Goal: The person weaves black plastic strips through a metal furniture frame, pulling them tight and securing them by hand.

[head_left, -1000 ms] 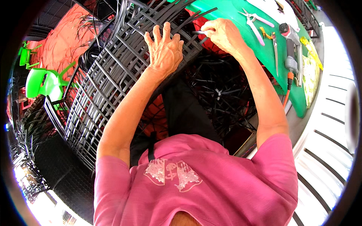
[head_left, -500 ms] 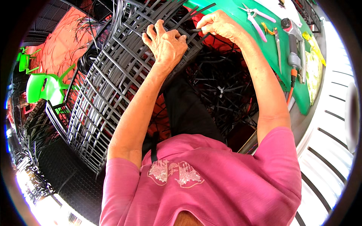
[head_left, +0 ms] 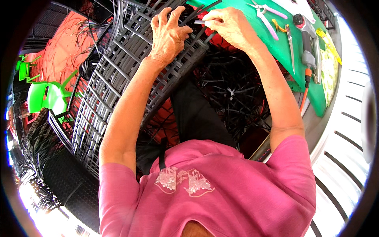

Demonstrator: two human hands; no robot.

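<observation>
A woven panel of dark grey and black flat strips (head_left: 106, 91) slants up from my lower left to the top middle, its open lattice loosest at the left. My left hand (head_left: 167, 37) rests on its upper part, fingers spread and holding nothing. Just right of it, my right hand (head_left: 231, 25) pinches a dark strip (head_left: 199, 22) between thumb and fingers at the panel's right edge. The strip's short end points toward my left hand. Other loose strip ends stick out beyond that edge.
On a green surface (head_left: 272, 47) at the right lie pink-handled pruning shears (head_left: 265, 17), scissors with yellow-orange handles (head_left: 285, 31) and a grey power tool (head_left: 308, 47) with an orange hose. Green chairs (head_left: 49, 96) stand at left. Tangled black strips (head_left: 229, 87) lie below the panel.
My left hand has shifted left and up, opening its fingers away from the strip. My right hand has moved slightly, and more of the panel's lower right edge shows.
</observation>
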